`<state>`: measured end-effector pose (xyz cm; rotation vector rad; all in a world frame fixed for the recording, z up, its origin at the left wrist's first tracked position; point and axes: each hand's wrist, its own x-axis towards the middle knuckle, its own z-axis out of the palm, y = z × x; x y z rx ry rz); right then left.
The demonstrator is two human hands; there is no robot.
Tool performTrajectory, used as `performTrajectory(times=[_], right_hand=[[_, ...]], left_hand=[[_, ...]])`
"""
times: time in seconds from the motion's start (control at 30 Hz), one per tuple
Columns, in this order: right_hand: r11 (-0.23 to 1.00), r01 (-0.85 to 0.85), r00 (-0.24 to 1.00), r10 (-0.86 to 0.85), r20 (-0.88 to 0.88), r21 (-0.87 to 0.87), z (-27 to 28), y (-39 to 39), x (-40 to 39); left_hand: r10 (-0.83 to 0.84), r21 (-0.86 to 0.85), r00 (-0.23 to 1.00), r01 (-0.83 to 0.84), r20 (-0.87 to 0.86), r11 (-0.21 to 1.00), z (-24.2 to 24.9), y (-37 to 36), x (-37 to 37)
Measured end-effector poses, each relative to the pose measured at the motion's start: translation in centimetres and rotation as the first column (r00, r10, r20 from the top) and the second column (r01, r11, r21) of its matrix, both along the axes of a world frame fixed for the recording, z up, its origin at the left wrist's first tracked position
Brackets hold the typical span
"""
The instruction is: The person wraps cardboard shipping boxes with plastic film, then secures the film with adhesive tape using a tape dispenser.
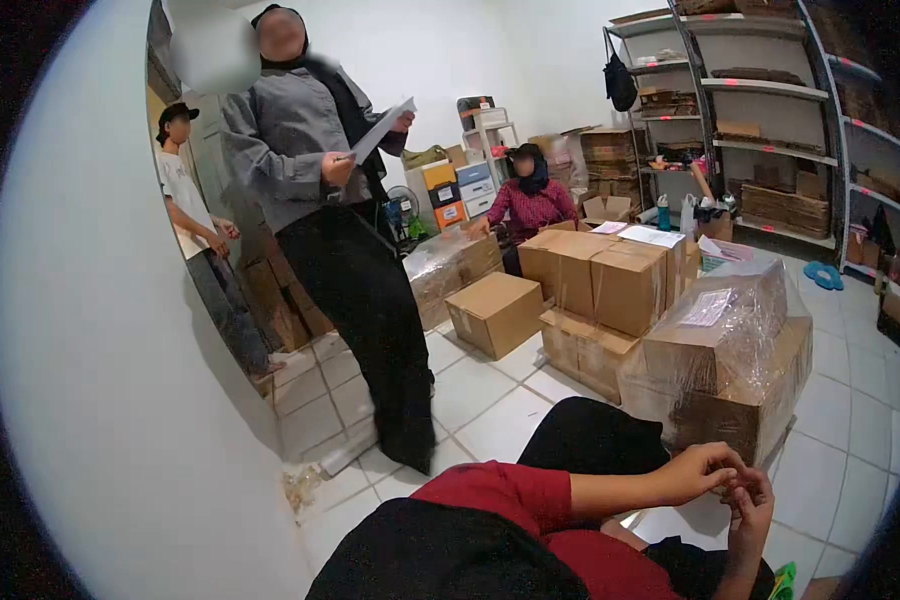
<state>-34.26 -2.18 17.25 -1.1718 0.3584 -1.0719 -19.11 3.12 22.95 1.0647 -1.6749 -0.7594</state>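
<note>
My left hand (pixel 708 470) reaches across from the red sleeve, its fingers curled and bent inward. Against its fingertips rests my right hand (pixel 750 503), raised from the bottom right with its fingers also bent in. The two hands meet in front of the black-clothed knee; anything small between the fingers is too small to make out. Just beyond them stands a cardboard box wrapped in clear plastic film (pixel 730 410), with a smaller wrapped carton (pixel 685 345) on top bearing a white label.
Stacked cartons (pixel 610 280) with papers on top stand ahead, beside a single box (pixel 495 312). A person holding papers (pixel 310 130) stands at left; another person (pixel 185 190) stands in the doorway. A seated person (pixel 532 205) is behind the boxes. Metal shelves (pixel 760 90) line the right.
</note>
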Motion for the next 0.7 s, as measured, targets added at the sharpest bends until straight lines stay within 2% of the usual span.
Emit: performTrajectory(times=[0.07, 0.1, 0.13, 0.17, 0.2, 0.27, 0.33, 0.37, 0.4, 0.5, 0.53, 0.6, 0.63, 0.67, 0.7], right_hand=[[0.998, 0.056, 0.998, -0.056, -0.026, -0.004, 0.5, -0.2, 0.5], [0.991, 0.133, 0.989, -0.133, -0.061, 0.002, 0.3, -0.1, 0.1], [0.988, 0.151, 0.987, -0.149, -0.065, 0.040, -0.9, -0.9, 0.0], [0.987, 0.162, 0.980, -0.160, -0.116, 0.009, 0.4, -0.2, -0.4], [0.984, 0.179, 0.981, -0.179, -0.074, 0.005, -0.3, -0.4, -0.8], [0.984, 0.180, 0.983, -0.180, -0.016, -0.009, -0.7, -0.9, -0.3], [0.924, 0.363, 0.909, -0.379, -0.172, -0.119, -0.3, -1.3, -0.9], [0.917, 0.380, 0.899, -0.396, -0.184, -0.119, -0.4, -1.4, -0.9], [0.886, 0.437, 0.872, -0.459, -0.172, -0.153, -0.9, -1.5, -0.8], [0.836, 0.518, 0.825, -0.544, -0.150, -0.183, -0.9, -2.0, -0.5], [0.803, 0.568, 0.793, -0.593, -0.140, -0.181, -1.3, -2.6, -0.4], [0.721, 0.648, 0.712, -0.688, -0.138, -0.246, -3.1, -4.6, -0.7], [0.662, 0.708, 0.668, -0.741, -0.072, -0.247, -3.9, -6.0, -0.9], [0.624, 0.757, 0.632, -0.774, -0.027, -0.194, -3.9, -8.0, -0.9], [0.525, 0.822, 0.538, -0.843, -0.002, -0.219, -6.2, -11.9, -0.9]], left_hand=[[0.043, 0.046, 0.997, -0.047, 0.069, 0.998, 0.4, 0.5, 0.2], [0.075, -0.054, 0.990, -0.069, 0.118, 0.996, -0.3, 0.0, 0.4], [0.053, 0.036, 0.998, -0.055, 0.043, 0.998, -1.2, -0.3, 0.7], [0.048, 0.120, 0.998, -0.042, -0.042, 0.992, -1.0, 0.0, 0.3], [0.026, 0.121, 0.998, -0.019, -0.054, 0.992, -0.8, 0.3, -0.1], [0.047, 0.114, 0.998, -0.051, 0.038, 0.992, -0.2, 0.9, 0.1], [0.019, 0.099, 1.000, -0.019, 0.001, 0.995, -1.3, 0.3, 0.0], [0.000, 0.079, 1.000, 0.002, -0.026, 0.997, -2.0, 0.1, 0.0], [-0.031, 0.131, 0.987, 0.052, -0.159, 0.990, -2.8, -0.3, -0.2], [-0.022, 0.162, 0.987, 0.048, -0.161, 0.986, -3.4, -1.4, -0.5], [-0.011, 0.201, 0.996, 0.028, -0.088, 0.979, -3.2, -2.0, -0.5], [0.060, -0.008, 0.995, -0.059, 0.080, 0.998, -4.2, -4.1, -1.2], [0.089, -0.110, 0.980, -0.071, 0.175, 0.991, -4.6, -6.0, -1.8], [0.245, -0.218, 0.845, -0.156, 0.475, 0.963, -3.9, -8.0, -2.4], [0.474, -0.432, 0.723, -0.264, 0.504, 0.862, -3.8, -11.3, -2.6]])
